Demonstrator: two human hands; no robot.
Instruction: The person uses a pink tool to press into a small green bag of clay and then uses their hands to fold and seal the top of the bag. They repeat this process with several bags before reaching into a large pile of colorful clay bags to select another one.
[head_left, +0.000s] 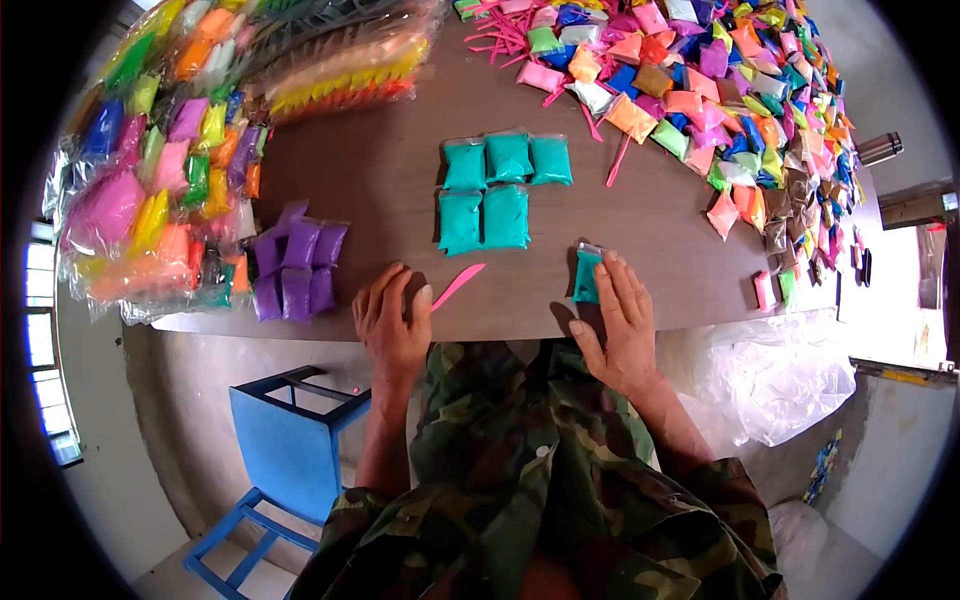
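My right hand (622, 325) lies over the right part of a teal packet (585, 275) near the table's front edge, fingers stretched out and thumb apart. My left hand (393, 318) rests at the front edge with its fingers loosely bent and apart, holding nothing. Just right of its fingers lies a pink plastic stick (459, 286). Several teal packets (507, 218) lie in two rows in the middle of the table. To the left of my left hand sits a group of purple packets (297, 283).
Bagged coloured packets (170, 200) cover the table's left side. A large heap of loose packets (710, 110) spreads over the right, with pink sticks (500, 30) at its upper left. Below stand a blue chair (290, 450) and clear plastic bags (775, 375).
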